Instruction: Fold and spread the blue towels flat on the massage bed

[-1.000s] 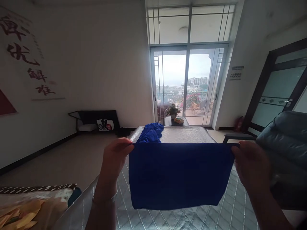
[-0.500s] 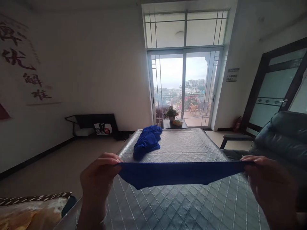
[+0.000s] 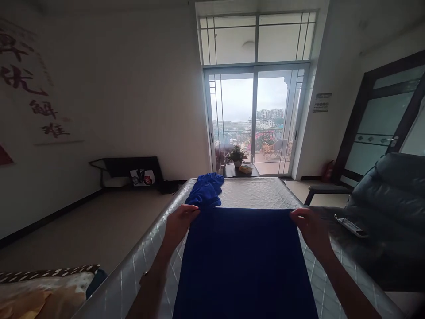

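A dark blue cloth (image 3: 245,261) is stretched wide between my hands and runs down towards me past the lower edge of the view. My left hand (image 3: 182,219) pinches its far left corner. At the far right corner, my right hand (image 3: 306,221) grips the cloth between thumb and fingers. Beyond my left hand, a crumpled brighter blue cloth (image 3: 206,189) lies on the silver quilted table cover (image 3: 255,192). The held cloth hides much of the cover.
A dark leather armchair (image 3: 395,195) stands close on the right, with a white device (image 3: 352,227) on it. At the lower left is a pile of bags (image 3: 43,297). A potted plant (image 3: 237,155) stands beyond the table's far end, before the glass door.
My hands have moved forward and closer together. The blue cloth, a narrow hanging strip before, now spreads as a broad sheet towards me.
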`<state>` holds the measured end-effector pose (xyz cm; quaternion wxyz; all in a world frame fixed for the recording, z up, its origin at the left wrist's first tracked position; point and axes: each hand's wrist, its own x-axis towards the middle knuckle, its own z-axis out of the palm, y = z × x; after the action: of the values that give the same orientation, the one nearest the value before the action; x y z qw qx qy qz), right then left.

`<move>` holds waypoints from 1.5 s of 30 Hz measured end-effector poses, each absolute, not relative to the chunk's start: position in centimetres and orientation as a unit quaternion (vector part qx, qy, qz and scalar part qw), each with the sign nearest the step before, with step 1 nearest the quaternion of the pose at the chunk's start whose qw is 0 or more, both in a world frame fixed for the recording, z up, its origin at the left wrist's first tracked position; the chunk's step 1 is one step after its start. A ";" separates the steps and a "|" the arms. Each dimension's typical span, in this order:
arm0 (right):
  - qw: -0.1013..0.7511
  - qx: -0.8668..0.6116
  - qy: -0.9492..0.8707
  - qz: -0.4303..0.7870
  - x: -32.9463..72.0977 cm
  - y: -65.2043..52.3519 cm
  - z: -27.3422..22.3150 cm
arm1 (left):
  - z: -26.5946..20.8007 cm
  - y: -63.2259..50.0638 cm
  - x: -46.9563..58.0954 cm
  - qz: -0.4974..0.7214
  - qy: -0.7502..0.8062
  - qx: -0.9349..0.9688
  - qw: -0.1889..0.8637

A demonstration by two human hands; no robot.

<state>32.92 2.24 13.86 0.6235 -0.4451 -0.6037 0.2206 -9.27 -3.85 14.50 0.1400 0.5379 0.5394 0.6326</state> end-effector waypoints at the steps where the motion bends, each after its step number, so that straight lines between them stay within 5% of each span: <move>1: 0.590 -0.463 -0.614 0.248 32.4 3.9 12.0 | 12.7 -2.2 -9.3 0.602 0.569 0.540 0.151; 8: 0.464 -0.567 -0.619 0.283 28.9 12.3 2.6 | 3.4 5.5 -9.0 0.425 0.678 0.566 0.196; 22: 0.338 -0.622 -0.681 0.189 28.9 17.4 -1.2 | -1.4 10.9 -9.9 0.397 0.694 0.584 0.145; 37: 0.217 -0.619 -0.754 0.037 26.8 14.3 1.2 | -0.1 10.8 -10.3 0.372 0.714 0.567 0.171; 45: 0.063 -0.599 -0.795 0.067 26.4 12.7 -0.5 | 1.3 10.5 -9.1 0.331 0.745 0.571 0.095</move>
<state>26.36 12.73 -0.48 0.0634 -0.5995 -0.7951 0.0668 -9.11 10.53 1.30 0.0951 0.5712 0.7451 0.3310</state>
